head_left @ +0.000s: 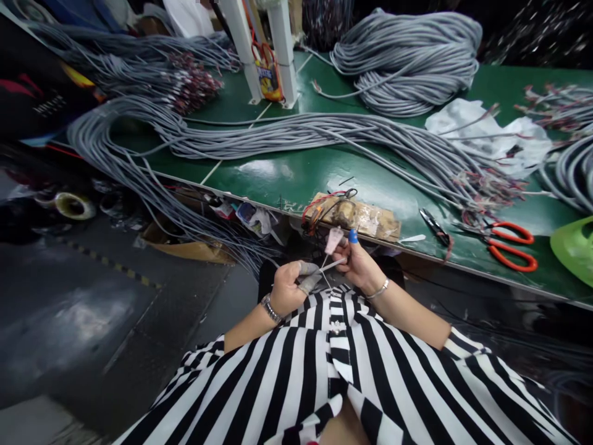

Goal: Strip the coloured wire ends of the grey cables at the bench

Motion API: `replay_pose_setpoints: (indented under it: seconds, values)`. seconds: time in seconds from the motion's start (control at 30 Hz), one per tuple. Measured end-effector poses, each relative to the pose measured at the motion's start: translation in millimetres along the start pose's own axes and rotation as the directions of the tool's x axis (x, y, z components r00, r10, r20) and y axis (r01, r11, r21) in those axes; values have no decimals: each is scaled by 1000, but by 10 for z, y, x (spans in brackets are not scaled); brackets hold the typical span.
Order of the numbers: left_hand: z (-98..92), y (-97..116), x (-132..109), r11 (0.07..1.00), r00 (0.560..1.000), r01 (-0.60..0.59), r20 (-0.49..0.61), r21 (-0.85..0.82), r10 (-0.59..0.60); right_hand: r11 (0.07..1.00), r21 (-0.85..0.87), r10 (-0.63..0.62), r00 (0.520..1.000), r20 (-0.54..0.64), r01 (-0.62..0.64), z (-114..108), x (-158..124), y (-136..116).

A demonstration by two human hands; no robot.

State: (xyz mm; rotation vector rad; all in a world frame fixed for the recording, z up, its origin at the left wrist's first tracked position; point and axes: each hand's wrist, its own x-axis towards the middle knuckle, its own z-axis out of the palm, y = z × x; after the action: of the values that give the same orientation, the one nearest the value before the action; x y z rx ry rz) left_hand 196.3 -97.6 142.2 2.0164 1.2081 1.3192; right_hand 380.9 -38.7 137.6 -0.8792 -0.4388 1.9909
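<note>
My left hand (288, 289), with grey coverings on its fingers, is closed in a pinch on a thin grey cable (332, 265) in front of my striped shirt. The cable runs across to my right hand (360, 266), which is closed on its other part and wears a blue finger cover. A pale pinkish piece (334, 240) sticks up beside the right fingers; what it is I cannot make out. Just beyond my hands, at the bench edge, lies a wooden block (382, 224) with a brownish lump and red and black wires on it.
A long bundle of grey cables (278, 137) crosses the green bench (259, 168) and hangs over its edge at left. Pliers (435, 226), orange-handled scissors (512, 246) and a green plastic object (574, 250) lie at right. Coiled cable (407, 59) sits behind, near white posts (283, 55).
</note>
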Motion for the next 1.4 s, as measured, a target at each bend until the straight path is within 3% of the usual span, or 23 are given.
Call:
replay_pose_setpoints:
  seconds: [0.1, 0.2, 0.3, 0.37, 0.5, 0.73, 0.93, 1.0, 1.13, 1.23, 1.4]
  values:
    - [-72, 23, -156, 995, 995, 97, 13, -28, -96, 999, -32, 18, 1000, -10, -19, -103, -25, -9]
    - [-127, 25, -310, 930, 949, 314, 38, -193, -313, 994, -107, 37, 999, -18, -39, -177, -52, -6]
    - [-164, 30, -379, 695, 816, 539, 91, -477, -570, 976, -212, 41, 999, 2, -40, -214, -89, 16]
    - [-185, 46, -366, 534, 738, 589, 133, -607, -662, 953, -298, 63, 998, 13, -56, -219, -128, 35]
    - [-209, 73, -307, 412, 689, 608, 194, -679, -698, 868, -492, 114, 991, 70, -65, -193, -238, 50]
    - [-180, 33, -303, 428, 695, 678, 331, -598, -639, 788, -590, -73, 978, 194, 176, -105, -407, -18]
    - [-156, 160, -141, 489, 621, 784, 491, -383, -610, 673, -666, -244, 946, 211, 322, -36, -490, 28]
    - [-120, 202, -76, 543, 640, 765, 502, -346, -581, 652, -679, -273, 940, 203, 336, -2, -488, 42]
    - [-48, 244, 27, 640, 707, 702, 413, -312, -574, 688, -660, -147, 949, 280, 302, 31, -477, 28]
    - [-53, 264, 87, 670, 728, 683, 344, -292, -593, 541, -766, -150, 936, 317, 347, -25, -493, -41]
    - [-132, 291, 139, 661, 717, 694, 356, -285, -599, -31, -920, -153, 907, 391, 392, -131, -593, -220]
